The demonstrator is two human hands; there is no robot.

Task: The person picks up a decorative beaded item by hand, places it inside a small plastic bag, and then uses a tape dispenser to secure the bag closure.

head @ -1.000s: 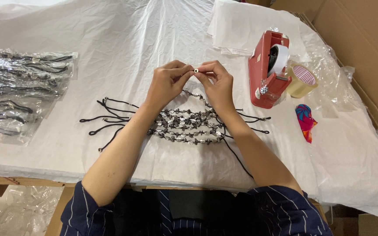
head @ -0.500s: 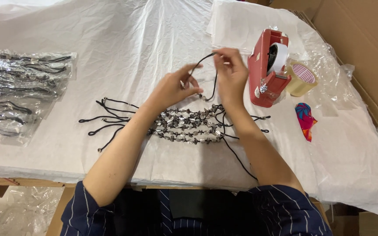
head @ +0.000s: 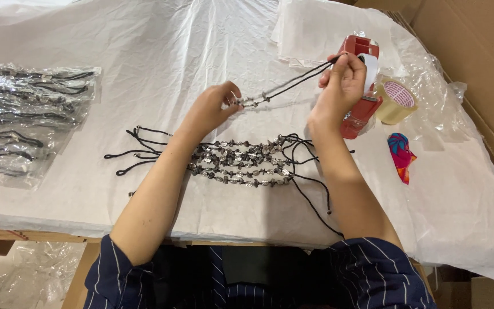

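Above the beaded cords (head: 241,163), both hands, left (head: 212,109) and right (head: 341,86), pinching 1 taut black cord (head: 293,86).

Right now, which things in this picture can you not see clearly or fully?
- Head view: the red tape dispenser is partly hidden behind the right hand.
- The bead details on the cord at the left hand are too small.
- Contents of the plastic bags are blurred by glare.
- The cardboard box is cut off by the right edge.
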